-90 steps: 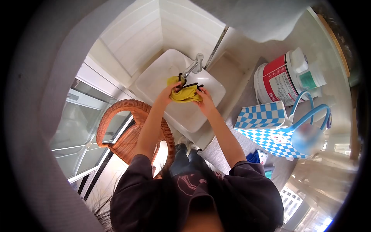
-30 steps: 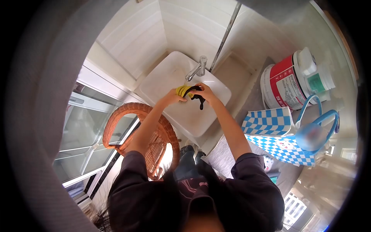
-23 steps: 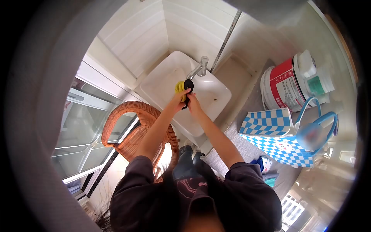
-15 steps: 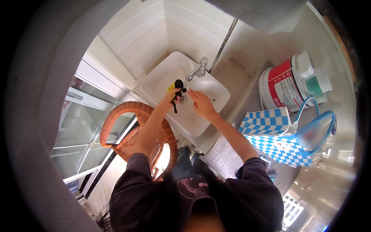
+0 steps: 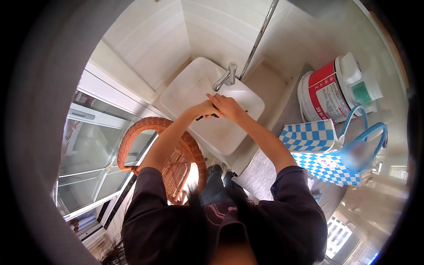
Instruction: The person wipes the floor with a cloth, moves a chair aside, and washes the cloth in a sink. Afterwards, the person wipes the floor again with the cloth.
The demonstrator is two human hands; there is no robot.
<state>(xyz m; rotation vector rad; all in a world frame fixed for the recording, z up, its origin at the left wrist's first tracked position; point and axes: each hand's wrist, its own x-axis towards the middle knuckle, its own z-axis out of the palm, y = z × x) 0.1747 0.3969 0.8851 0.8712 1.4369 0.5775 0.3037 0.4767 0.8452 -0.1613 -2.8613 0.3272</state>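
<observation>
Over the white sink (image 5: 225,139), my left hand (image 5: 202,108) is closed round a small black-and-yellow object (image 5: 215,115). Only dark bits of it show below the fingers, and I cannot make out its kind. My right hand (image 5: 227,107) is pressed against the left one, its fingers bent over the same object and hiding most of it. Just beyond both hands is the chrome faucet (image 5: 227,77); whether water runs from it now I cannot tell.
A wicker chair (image 5: 194,152) stands left of the sink, near a glazed window (image 5: 101,141). On the counter at right are a red-and-white bucket (image 5: 327,90), white containers (image 5: 365,91) and a blue-checked bag (image 5: 309,136). A metal pipe (image 5: 260,37) rises behind the faucet.
My right hand has moved left from beside the object and closed over it, against my left hand. The yellow part and most of the black part are now covered.
</observation>
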